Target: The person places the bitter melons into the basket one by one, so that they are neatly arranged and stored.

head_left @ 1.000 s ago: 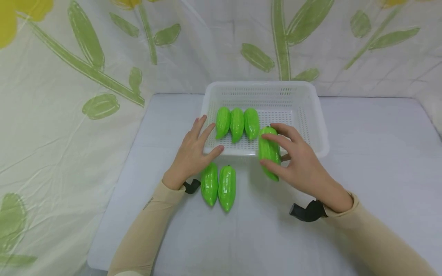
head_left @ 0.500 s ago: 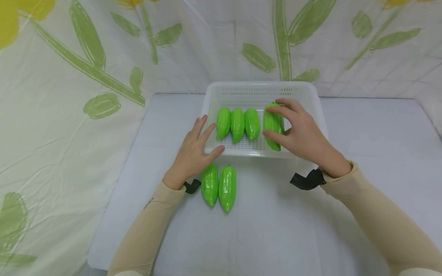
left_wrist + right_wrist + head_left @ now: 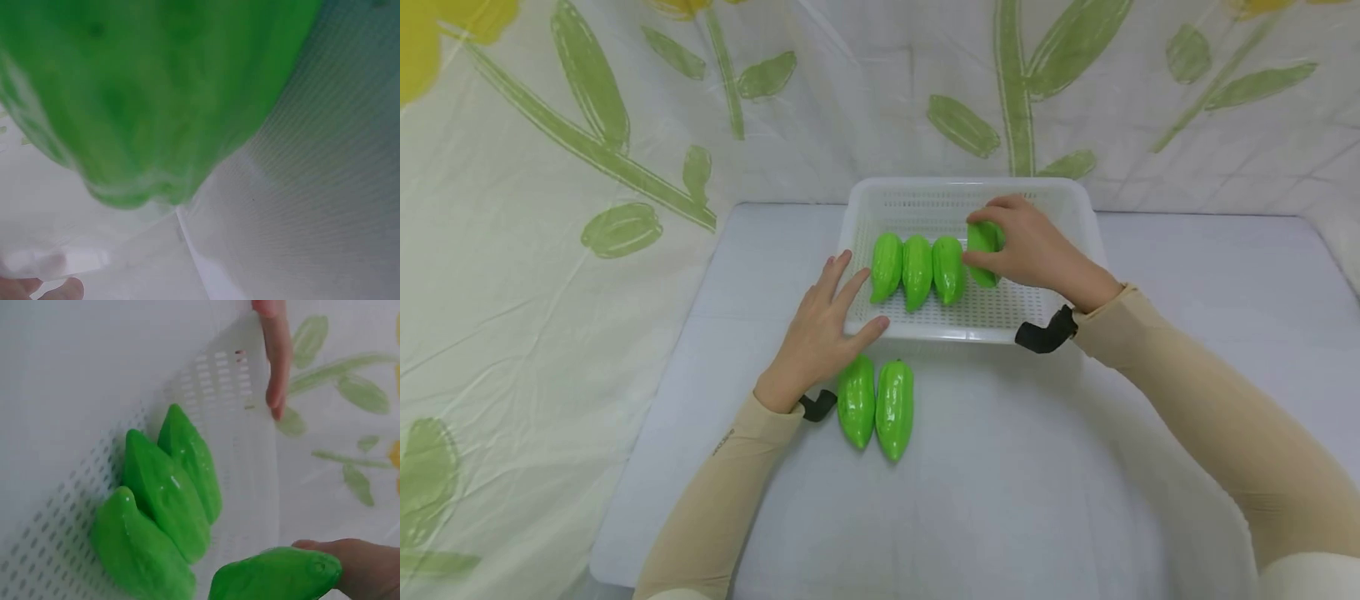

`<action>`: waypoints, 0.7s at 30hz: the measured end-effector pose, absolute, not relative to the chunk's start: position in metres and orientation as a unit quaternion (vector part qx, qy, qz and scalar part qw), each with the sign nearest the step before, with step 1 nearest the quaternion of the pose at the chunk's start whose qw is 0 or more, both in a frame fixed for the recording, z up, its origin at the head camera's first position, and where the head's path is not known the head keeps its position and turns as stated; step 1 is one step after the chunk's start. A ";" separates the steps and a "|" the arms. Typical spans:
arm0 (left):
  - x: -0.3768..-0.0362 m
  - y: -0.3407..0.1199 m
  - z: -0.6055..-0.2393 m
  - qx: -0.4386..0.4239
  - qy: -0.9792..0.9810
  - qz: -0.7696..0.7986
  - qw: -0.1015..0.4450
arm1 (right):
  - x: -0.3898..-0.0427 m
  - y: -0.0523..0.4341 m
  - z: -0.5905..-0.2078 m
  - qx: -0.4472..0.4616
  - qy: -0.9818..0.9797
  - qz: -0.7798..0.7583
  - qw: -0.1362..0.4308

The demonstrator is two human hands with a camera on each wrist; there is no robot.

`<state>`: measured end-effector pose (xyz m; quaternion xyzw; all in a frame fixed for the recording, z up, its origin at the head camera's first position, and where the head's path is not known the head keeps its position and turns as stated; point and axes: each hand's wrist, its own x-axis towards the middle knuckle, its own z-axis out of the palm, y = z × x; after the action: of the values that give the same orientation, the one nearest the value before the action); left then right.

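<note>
My right hand pinches a glossy green ridged gourd between thumb and fingers, inside the white basket. In the right wrist view the held gourd is partly cut off by the lower edge. Left of it, three similar gourds lie side by side on the basket floor, tips toward me. My left hand, fingers spread, touches the basket's front left corner. Two more gourds lie on the table under and beside that wrist; one fills much of the left wrist view, a blurred gourd.
The perforated basket stands at the back of a white-covered table. Behind it hangs a pale curtain printed with green leaves and yellow flowers. A black strap piece sticks out from the right wrist.
My right hand has carried the gourd from above the basket's front rim back and down into the basket, beside the three gourds. The left hand has stayed in place.
</note>
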<state>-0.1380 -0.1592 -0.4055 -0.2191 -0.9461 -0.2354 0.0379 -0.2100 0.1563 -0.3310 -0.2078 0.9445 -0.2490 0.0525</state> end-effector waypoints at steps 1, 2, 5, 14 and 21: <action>-0.138 -0.159 -0.406 -0.219 -0.946 -0.236 0.039 | -0.215 0.156 -0.332 -0.211 0.945 -0.241 0.061; -0.138 -0.159 -0.406 -0.220 -0.946 -0.236 0.040 | -0.220 0.155 -0.333 -0.213 0.946 -0.233 0.069; -0.139 -0.159 -0.406 -0.220 -0.946 -0.235 0.040 | -0.233 0.155 -0.336 -0.212 0.949 -0.212 0.096; -0.138 -0.160 -0.407 -0.219 -0.946 -0.234 0.038 | -0.257 0.154 -0.358 -0.201 0.952 -0.173 0.152; -0.138 -0.161 -0.407 -0.221 -0.945 -0.236 0.040 | -0.261 0.154 -0.378 -0.220 0.947 -0.157 0.173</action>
<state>-0.1381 -0.1608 -0.4065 -0.2209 -0.9455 -0.2359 0.0405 -0.2606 0.1542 -0.3777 -0.2200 0.9470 -0.1573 0.1734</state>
